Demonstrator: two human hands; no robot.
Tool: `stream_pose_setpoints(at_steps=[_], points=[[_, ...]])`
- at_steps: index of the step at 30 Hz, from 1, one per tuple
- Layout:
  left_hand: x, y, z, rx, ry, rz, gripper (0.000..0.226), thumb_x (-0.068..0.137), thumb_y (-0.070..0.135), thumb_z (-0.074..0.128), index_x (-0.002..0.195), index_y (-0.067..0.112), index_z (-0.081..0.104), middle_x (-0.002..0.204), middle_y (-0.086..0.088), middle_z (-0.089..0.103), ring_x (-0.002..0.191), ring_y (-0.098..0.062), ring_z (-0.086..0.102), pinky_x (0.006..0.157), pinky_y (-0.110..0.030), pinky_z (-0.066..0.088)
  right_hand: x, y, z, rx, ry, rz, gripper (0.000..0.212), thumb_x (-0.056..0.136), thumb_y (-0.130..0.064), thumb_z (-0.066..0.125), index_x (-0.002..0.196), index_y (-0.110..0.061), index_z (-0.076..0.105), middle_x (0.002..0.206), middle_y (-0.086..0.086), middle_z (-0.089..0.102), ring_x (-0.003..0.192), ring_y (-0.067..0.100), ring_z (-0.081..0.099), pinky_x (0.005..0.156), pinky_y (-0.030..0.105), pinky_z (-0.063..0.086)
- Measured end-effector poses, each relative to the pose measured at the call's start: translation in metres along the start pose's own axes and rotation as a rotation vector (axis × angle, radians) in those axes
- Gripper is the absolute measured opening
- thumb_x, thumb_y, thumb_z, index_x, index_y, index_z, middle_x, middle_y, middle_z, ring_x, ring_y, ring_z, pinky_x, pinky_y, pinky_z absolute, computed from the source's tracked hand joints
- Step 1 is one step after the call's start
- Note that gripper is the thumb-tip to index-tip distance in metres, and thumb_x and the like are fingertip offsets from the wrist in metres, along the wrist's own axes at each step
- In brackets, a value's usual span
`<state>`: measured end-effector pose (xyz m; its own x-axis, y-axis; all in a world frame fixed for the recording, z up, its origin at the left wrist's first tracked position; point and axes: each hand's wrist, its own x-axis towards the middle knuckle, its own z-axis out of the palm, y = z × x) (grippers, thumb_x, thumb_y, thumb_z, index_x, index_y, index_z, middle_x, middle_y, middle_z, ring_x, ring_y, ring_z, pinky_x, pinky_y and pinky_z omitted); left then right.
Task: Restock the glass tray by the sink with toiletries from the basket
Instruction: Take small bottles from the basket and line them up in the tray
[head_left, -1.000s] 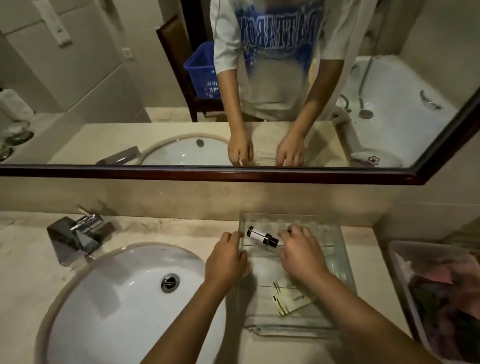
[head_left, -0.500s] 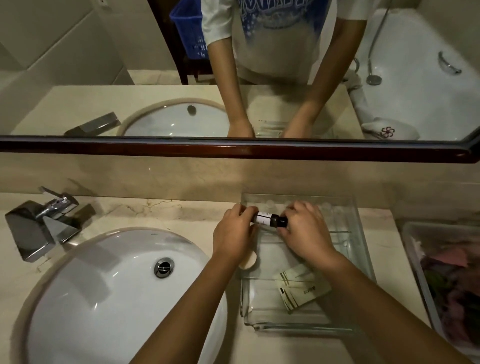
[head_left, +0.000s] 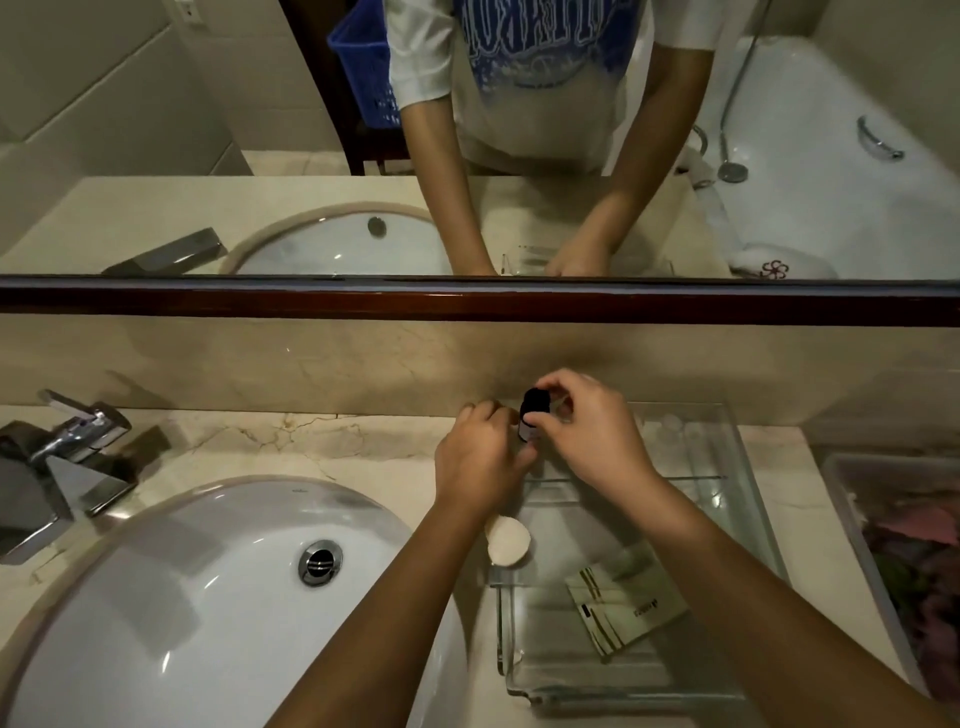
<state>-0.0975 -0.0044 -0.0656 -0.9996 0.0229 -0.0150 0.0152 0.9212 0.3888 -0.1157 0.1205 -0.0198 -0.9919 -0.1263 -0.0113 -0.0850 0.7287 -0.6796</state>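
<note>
A clear glass tray (head_left: 748, 519) lies on the marble counter to the right of the sink. Over its far left corner both hands hold a small bottle (head_left: 533, 418) with a black cap, now nearly upright. My right hand (head_left: 592, 436) pinches the cap end with thumb and fingers. My left hand (head_left: 480, 457) grips the lower part of the bottle. Inside the tray lie a round pale soap (head_left: 508, 540) at the left wall and two flat cream sachets (head_left: 623, 603) near the front.
A white basin (head_left: 197, 597) with a chrome tap (head_left: 67, 457) fills the left. A clear plastic basket (head_left: 893, 545) with pink and dark packets stands at the right edge. A wood-framed mirror (head_left: 467, 301) runs behind the counter.
The bottle was lying sideways between both hands over the tray; it has been lifted and turned nearly upright, cap up. The camera has tilted further down.
</note>
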Motion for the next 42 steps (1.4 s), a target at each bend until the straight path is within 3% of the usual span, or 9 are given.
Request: stream_pose_setpoints(at_steps=[10, 17, 31, 42], points=[[-0.009, -0.019, 0.018, -0.058, 0.110, 0.090, 0.040, 0.089, 0.041, 0.055, 0.121, 0.018, 0.057, 0.114, 0.000, 0.055, 0.107, -0.017, 0.049, 0.065, -0.027, 0.036, -0.007, 0.021, 0.019, 0.027, 0.025, 0.018, 0.035, 0.080, -0.025, 0.071, 0.111, -0.013, 0.063, 0.109, 0.003, 0.068, 0.101, 0.017, 0.062, 0.087, 0.028, 0.048], [0.004, -0.021, 0.014, -0.071, 0.124, 0.071, 0.035, 0.089, 0.041, 0.055, 0.119, 0.024, 0.059, 0.111, 0.003, 0.057, 0.108, -0.015, 0.048, 0.066, -0.025, 0.036, 0.001, 0.024, 0.027, -0.073, 0.036, 0.002, 0.033, 0.081, -0.028, 0.070, 0.109, -0.012, 0.064, 0.106, 0.003, 0.070, 0.100, 0.019, 0.062, 0.079, 0.029, 0.046], [0.014, -0.032, 0.009, -0.007, 0.082, 0.133, 0.032, 0.090, 0.039, 0.053, 0.109, 0.015, 0.063, 0.109, -0.004, 0.057, 0.107, -0.021, 0.049, 0.071, -0.035, 0.045, 0.005, 0.020, 0.036, -0.090, 0.048, -0.027, 0.034, 0.080, -0.034, 0.070, 0.106, -0.015, 0.059, 0.099, 0.003, 0.070, 0.093, 0.024, 0.065, 0.079, 0.043, 0.052], [0.010, -0.024, 0.007, 0.033, 0.049, 0.092, 0.033, 0.092, 0.038, 0.051, 0.114, 0.016, 0.061, 0.114, -0.003, 0.055, 0.113, -0.021, 0.045, 0.076, -0.036, 0.046, -0.003, 0.018, 0.028, -0.146, 0.030, -0.009, 0.040, 0.082, -0.037, 0.068, 0.115, -0.016, 0.059, 0.105, 0.003, 0.070, 0.097, 0.022, 0.064, 0.082, 0.039, 0.053]])
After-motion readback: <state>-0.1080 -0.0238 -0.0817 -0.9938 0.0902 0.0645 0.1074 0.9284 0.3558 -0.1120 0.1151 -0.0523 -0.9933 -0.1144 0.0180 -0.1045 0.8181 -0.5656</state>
